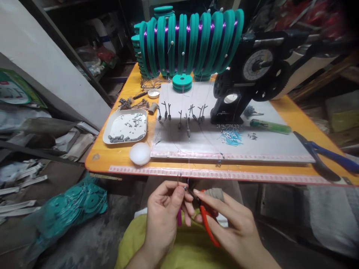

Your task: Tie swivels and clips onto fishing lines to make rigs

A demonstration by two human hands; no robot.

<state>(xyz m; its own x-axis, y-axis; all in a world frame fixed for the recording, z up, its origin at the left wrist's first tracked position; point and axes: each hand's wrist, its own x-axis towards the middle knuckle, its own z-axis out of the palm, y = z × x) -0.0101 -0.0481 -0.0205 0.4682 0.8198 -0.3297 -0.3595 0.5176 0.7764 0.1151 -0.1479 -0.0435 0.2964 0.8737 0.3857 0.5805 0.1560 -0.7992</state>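
Observation:
In front of my lap, my left hand (164,211) is closed, thumb against forefinger, on a thin tool with a magenta handle (179,216). A tiny bluish piece (185,188) shows at the thumb tip, too small to name. Fine threads run down to these fingertips from the table edge. My right hand (235,220) is wrapped round red-handled pliers (206,224), whose dark jaws point at the left fingertips. Whether the jaws touch the bluish piece, I cannot tell. A greyish wrap (214,193) covers one right finger.
Green spools (183,45) of purple wire stand over a grey board (174,145) on the table. Dark weights (180,125) hang on threads. Around lie a white tray (125,129), a white bowl (140,154), blue pins (232,137), a green-handled tool (270,126) and blue-handled shears (333,155).

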